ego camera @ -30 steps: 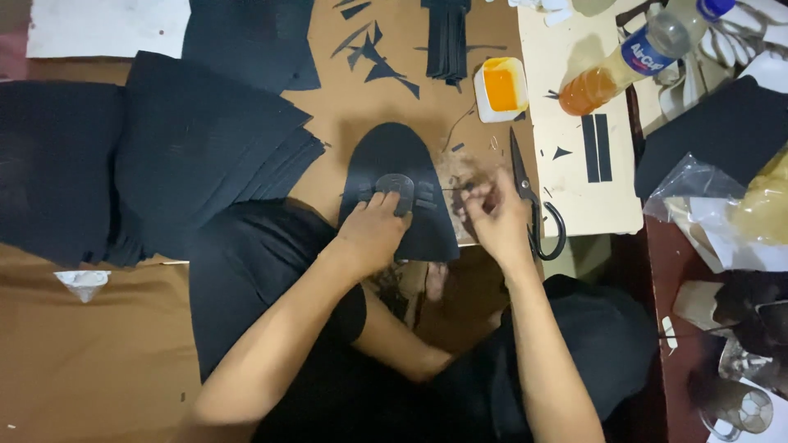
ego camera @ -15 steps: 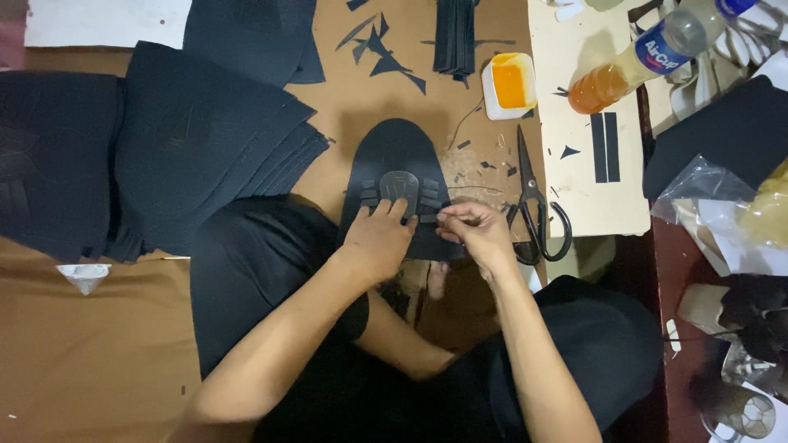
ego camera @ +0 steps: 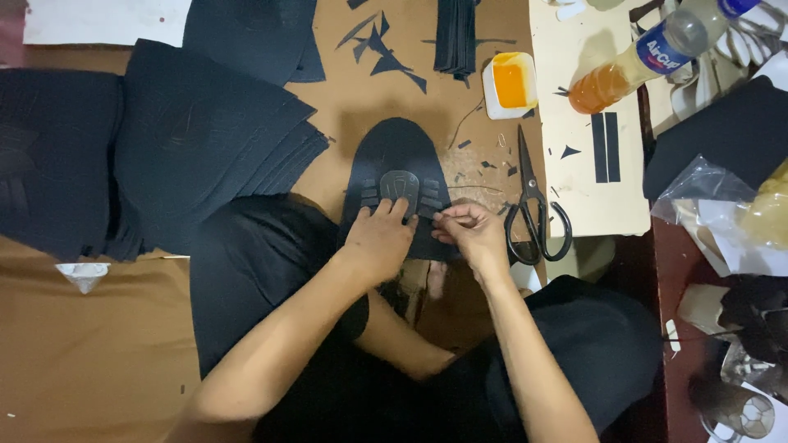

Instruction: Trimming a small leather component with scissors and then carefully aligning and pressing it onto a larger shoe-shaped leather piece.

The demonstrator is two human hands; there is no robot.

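A black shoe sole piece (ego camera: 400,164) lies flat on the brown tabletop (ego camera: 345,107), right in front of the person and just above their lap. It is rounded at the far end like the toe of a shoe, and it looks like soft, dull rubber. In its middle sits a grey tread patch (ego camera: 400,184) with small raised blocks beside it on both sides, so that part looks already in place. The left hand (ego camera: 379,242) lies flat on the near part of the sole with its fingers spread and presses it down; it grips nothing. The right hand (ego camera: 469,231) has its fingers pinched together at the right edge of the sole, on something too small to make out, perhaps a little strip. That edge seems to be the part in hand now. The near end of the sole is hidden under the hands. Just to the right lie black scissors (ego camera: 535,205), closed. Small black scraps (ego camera: 386,45) are scattered further up the tabletop. A little white tub (ego camera: 510,84) holds something orange and thick, maybe glue. A big stack of black sheets (ego camera: 197,139) lies on the left, flat, thin and layered.
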